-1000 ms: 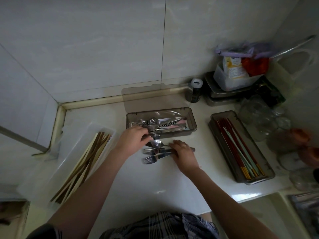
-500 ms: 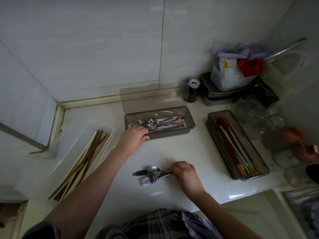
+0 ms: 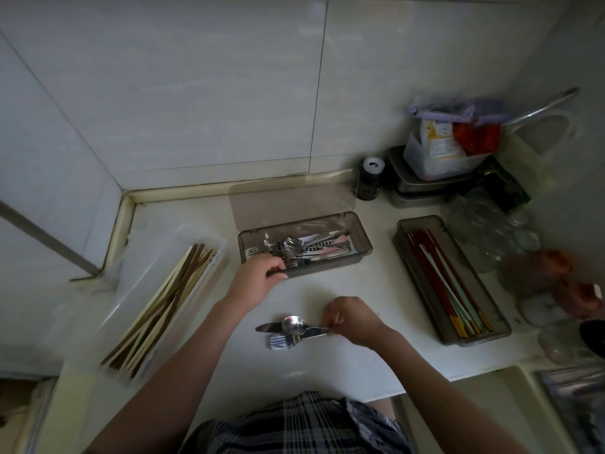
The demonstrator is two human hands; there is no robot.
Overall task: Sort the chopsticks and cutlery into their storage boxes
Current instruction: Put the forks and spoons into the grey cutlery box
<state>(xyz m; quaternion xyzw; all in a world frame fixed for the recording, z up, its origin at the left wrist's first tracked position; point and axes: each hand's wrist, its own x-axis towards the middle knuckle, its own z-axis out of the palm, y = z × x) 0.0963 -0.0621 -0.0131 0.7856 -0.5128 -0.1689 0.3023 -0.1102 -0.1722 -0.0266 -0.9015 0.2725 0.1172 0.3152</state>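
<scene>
The right hand is curled, pinching the handle ends of a small bundle lying on the white desk — a spoon on top, a knife pointing left, a fork just below. The left hand has its fingers curled over the near-left rim of the grey cutlery box and looks to be gripping a metal handle there; which piece cannot be told. That box sits mid-desk, already holding a tangle of metal cutlery, with its lid lying behind it against the wall. Wooden chopsticks lie in the clear box at the left; coloured chopsticks in the grey box at the right. Judged step: gathering the loose spoon, knife and fork for transfer into the cutlery box. To do it well, the person should square the three handles together before lifting, so none slips from the pinch — the knife looks least secured. Lift level, carry over the near rim, and lay the bundle parallel to the pieces already inside, heads to the left. The left hand should steady the box and clear the tangle from the landing spot. Risk: the bundle fanning apart mid-carry.
</scene>
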